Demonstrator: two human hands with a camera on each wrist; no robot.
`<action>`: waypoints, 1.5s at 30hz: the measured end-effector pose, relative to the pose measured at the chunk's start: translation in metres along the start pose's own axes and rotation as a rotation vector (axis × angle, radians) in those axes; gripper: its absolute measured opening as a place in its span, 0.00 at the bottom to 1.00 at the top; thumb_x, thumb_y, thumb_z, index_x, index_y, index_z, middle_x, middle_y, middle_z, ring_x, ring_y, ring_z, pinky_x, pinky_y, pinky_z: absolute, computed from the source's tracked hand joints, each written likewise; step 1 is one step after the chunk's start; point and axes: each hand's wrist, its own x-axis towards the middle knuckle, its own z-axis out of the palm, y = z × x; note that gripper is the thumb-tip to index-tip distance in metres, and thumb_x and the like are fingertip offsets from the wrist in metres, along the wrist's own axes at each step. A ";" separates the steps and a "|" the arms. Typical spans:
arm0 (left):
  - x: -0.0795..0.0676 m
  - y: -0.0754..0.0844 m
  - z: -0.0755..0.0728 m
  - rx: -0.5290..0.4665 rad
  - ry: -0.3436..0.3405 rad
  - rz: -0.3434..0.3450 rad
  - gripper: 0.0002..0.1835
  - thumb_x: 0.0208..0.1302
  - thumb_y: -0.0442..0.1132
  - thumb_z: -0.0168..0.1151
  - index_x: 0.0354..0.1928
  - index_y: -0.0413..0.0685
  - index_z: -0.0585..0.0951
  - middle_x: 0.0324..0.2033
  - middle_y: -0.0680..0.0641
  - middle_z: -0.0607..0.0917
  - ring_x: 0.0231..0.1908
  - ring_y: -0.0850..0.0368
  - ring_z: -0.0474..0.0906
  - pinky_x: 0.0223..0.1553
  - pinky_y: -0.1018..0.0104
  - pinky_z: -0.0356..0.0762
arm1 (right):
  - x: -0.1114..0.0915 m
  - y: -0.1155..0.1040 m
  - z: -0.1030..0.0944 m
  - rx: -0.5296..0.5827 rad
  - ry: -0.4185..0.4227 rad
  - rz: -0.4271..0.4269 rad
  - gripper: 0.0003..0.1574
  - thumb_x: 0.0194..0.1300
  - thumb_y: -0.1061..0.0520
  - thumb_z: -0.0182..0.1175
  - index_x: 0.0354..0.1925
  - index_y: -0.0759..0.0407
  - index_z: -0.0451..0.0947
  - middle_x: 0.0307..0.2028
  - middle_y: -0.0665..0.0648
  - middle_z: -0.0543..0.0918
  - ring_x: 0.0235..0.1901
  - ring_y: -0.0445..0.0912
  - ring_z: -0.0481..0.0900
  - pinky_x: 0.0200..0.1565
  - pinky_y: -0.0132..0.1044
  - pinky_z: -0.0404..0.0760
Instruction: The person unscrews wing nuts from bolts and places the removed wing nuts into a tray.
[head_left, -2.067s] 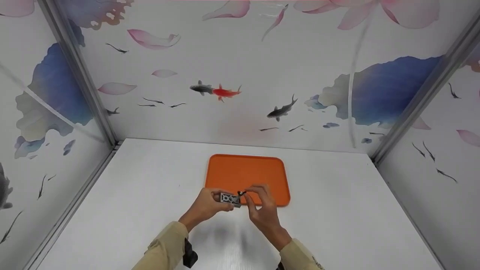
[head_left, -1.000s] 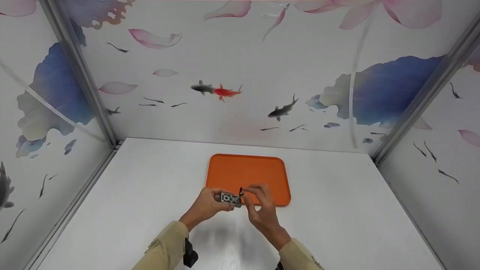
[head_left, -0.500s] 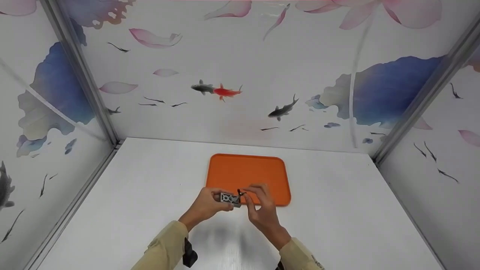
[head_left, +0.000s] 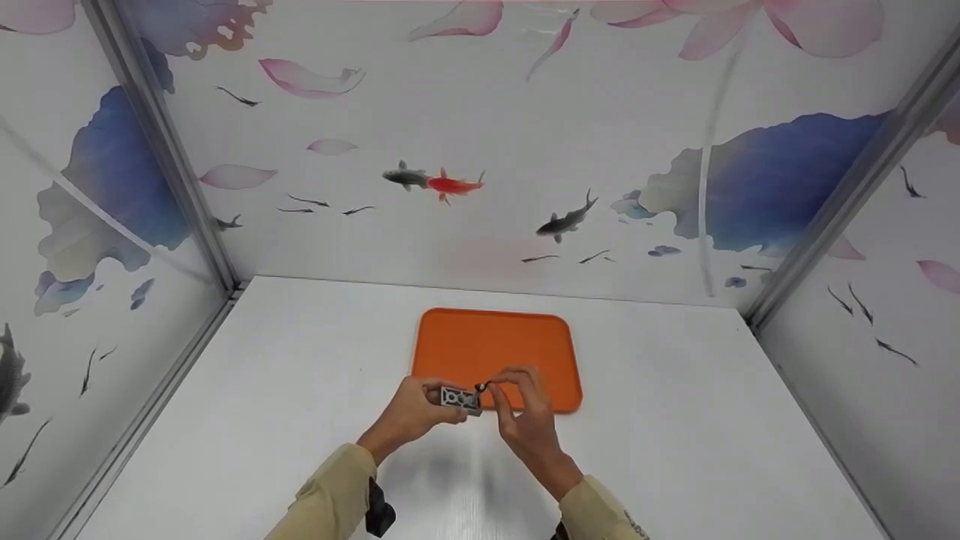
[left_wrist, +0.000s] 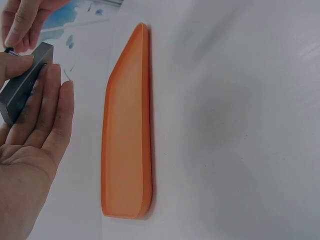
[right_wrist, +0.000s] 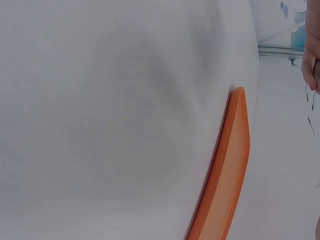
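Observation:
My left hand [head_left: 415, 407] holds a small grey box [head_left: 460, 400] up, thumb on one side and fingers on the other. Its face towards me has a patterned, cut-out look, while the left wrist view shows a smooth grey side of the box [left_wrist: 26, 82]. A thin dark crank-like piece [head_left: 481, 388] sticks out at the box's right end. Thumb and forefinger of my right hand [head_left: 531, 421] pinch the outer end of that piece. In the left wrist view the right hand [left_wrist: 24, 22] is partly cut off beyond the box.
An orange tray [head_left: 495, 341] lies on the white table [head_left: 660, 420], just behind and below the hands. Printed panels [head_left: 480, 112] with fish and petals enclose the table at the back and both sides.
The crank-like piece has turned through several angles, standing upright a second ago and slanting to the right now. My right fingertips moved slightly with it; the left hand and box stayed put.

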 end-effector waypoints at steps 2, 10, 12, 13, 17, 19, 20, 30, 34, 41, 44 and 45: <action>-0.001 0.000 0.000 0.002 0.001 -0.002 0.19 0.55 0.36 0.73 0.50 0.39 0.85 0.41 0.42 0.90 0.38 0.58 0.87 0.44 0.65 0.87 | 0.000 0.000 0.000 -0.009 0.005 -0.003 0.16 0.54 0.72 0.71 0.40 0.61 0.79 0.38 0.53 0.81 0.41 0.44 0.79 0.44 0.32 0.82; 0.002 -0.001 0.000 -0.015 -0.003 -0.003 0.20 0.55 0.35 0.72 0.50 0.37 0.85 0.42 0.41 0.90 0.39 0.57 0.88 0.44 0.65 0.88 | -0.001 0.001 0.001 0.005 0.009 -0.001 0.15 0.55 0.72 0.69 0.41 0.61 0.82 0.39 0.54 0.80 0.41 0.45 0.78 0.44 0.32 0.82; 0.002 -0.001 0.000 -0.017 -0.003 -0.005 0.20 0.55 0.34 0.72 0.51 0.37 0.84 0.42 0.41 0.90 0.39 0.57 0.88 0.45 0.63 0.88 | -0.001 0.000 0.000 0.026 0.002 0.008 0.16 0.56 0.72 0.68 0.43 0.60 0.83 0.40 0.54 0.81 0.42 0.45 0.78 0.47 0.30 0.81; 0.002 -0.002 0.000 -0.019 -0.004 -0.005 0.20 0.55 0.34 0.72 0.51 0.37 0.84 0.42 0.40 0.90 0.40 0.57 0.88 0.45 0.63 0.88 | -0.001 0.000 0.000 0.037 -0.003 0.015 0.17 0.57 0.72 0.68 0.44 0.60 0.83 0.40 0.55 0.81 0.43 0.46 0.78 0.48 0.30 0.80; 0.002 -0.002 0.001 -0.011 -0.004 -0.011 0.20 0.54 0.35 0.72 0.50 0.37 0.84 0.42 0.41 0.90 0.39 0.57 0.88 0.45 0.63 0.88 | -0.002 -0.002 -0.001 0.059 -0.025 0.034 0.17 0.60 0.70 0.66 0.47 0.58 0.84 0.42 0.55 0.81 0.45 0.46 0.78 0.49 0.31 0.80; 0.002 -0.003 0.001 -0.008 -0.004 -0.010 0.20 0.54 0.35 0.72 0.50 0.37 0.84 0.42 0.42 0.90 0.40 0.57 0.87 0.44 0.64 0.87 | -0.003 -0.002 -0.001 0.064 -0.031 0.028 0.17 0.61 0.70 0.65 0.48 0.58 0.83 0.43 0.55 0.81 0.45 0.46 0.78 0.49 0.33 0.81; 0.002 -0.003 0.001 -0.008 -0.004 -0.009 0.20 0.54 0.35 0.72 0.50 0.37 0.84 0.42 0.42 0.90 0.40 0.57 0.87 0.44 0.65 0.87 | -0.003 -0.002 -0.002 0.064 -0.033 0.025 0.17 0.61 0.70 0.65 0.48 0.58 0.83 0.43 0.55 0.81 0.45 0.46 0.78 0.48 0.33 0.81; 0.003 -0.002 0.002 -0.021 -0.009 -0.015 0.20 0.55 0.35 0.72 0.51 0.37 0.84 0.43 0.41 0.90 0.40 0.56 0.88 0.45 0.65 0.88 | -0.003 -0.003 -0.002 0.087 -0.068 0.025 0.21 0.58 0.72 0.67 0.49 0.58 0.83 0.44 0.56 0.81 0.46 0.46 0.78 0.47 0.34 0.83; 0.002 -0.002 0.001 -0.016 -0.006 -0.006 0.20 0.55 0.35 0.72 0.51 0.37 0.84 0.43 0.41 0.90 0.40 0.56 0.88 0.45 0.64 0.88 | -0.003 -0.002 -0.002 0.079 -0.069 0.019 0.21 0.57 0.72 0.67 0.48 0.58 0.83 0.44 0.56 0.81 0.46 0.47 0.78 0.47 0.35 0.83; 0.000 -0.004 0.001 0.003 -0.010 -0.009 0.19 0.55 0.36 0.72 0.50 0.39 0.85 0.41 0.42 0.90 0.39 0.58 0.87 0.45 0.64 0.87 | -0.007 0.000 -0.005 0.038 -0.070 0.032 0.16 0.58 0.71 0.67 0.46 0.63 0.82 0.44 0.57 0.80 0.46 0.47 0.79 0.50 0.36 0.83; 0.000 -0.004 0.000 0.009 -0.012 -0.006 0.19 0.55 0.36 0.72 0.50 0.39 0.85 0.41 0.42 0.90 0.39 0.58 0.87 0.44 0.66 0.87 | -0.009 0.001 -0.006 0.028 -0.068 0.049 0.16 0.59 0.70 0.67 0.46 0.62 0.82 0.44 0.57 0.80 0.46 0.47 0.79 0.50 0.35 0.82; 0.000 -0.004 0.000 0.009 -0.014 -0.007 0.19 0.55 0.36 0.72 0.50 0.39 0.85 0.41 0.42 0.90 0.39 0.58 0.87 0.44 0.66 0.87 | -0.009 0.002 -0.005 0.027 -0.063 0.050 0.16 0.59 0.70 0.68 0.46 0.62 0.82 0.44 0.57 0.80 0.46 0.47 0.79 0.50 0.35 0.82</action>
